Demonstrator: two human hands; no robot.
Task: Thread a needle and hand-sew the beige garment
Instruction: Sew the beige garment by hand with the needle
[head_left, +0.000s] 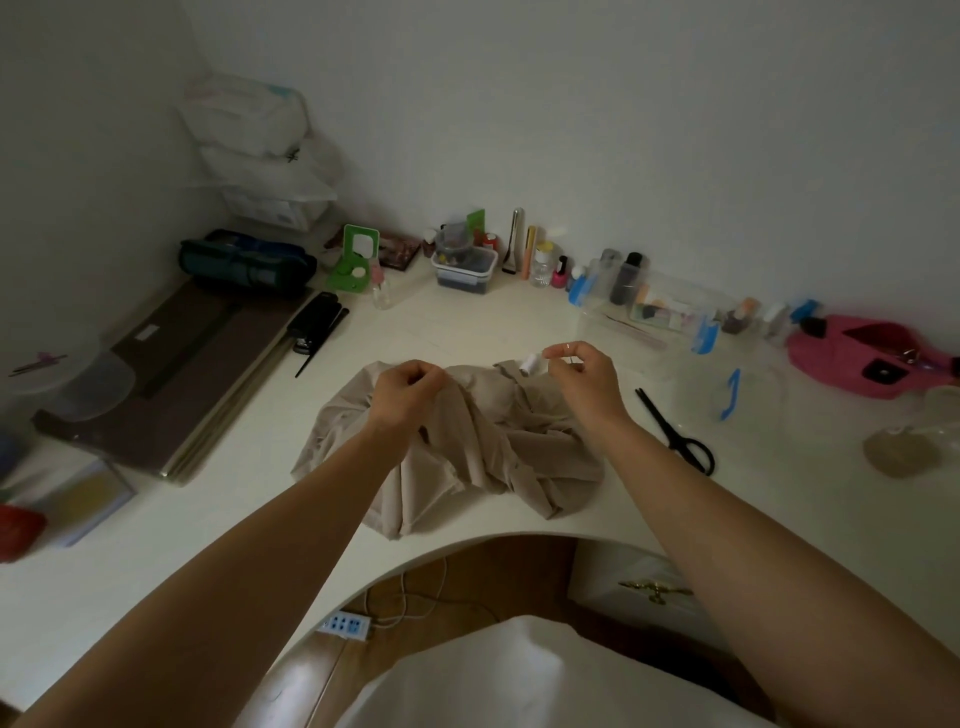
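The garment (467, 457) lies crumpled at centre frame. The left hand (408, 389), fingers curled, sits on its upper left folds; what it grips, I cannot tell. The right hand (584, 376), over the garment's upper right, pinches what looks like a needle (573, 362), with a spool (529, 364) just left.

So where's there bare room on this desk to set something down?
Bare desk lies between the garment and the bottles behind it, left of the garment toward the brown boards, and beside the scissors. The back wall and left corner are crowded.
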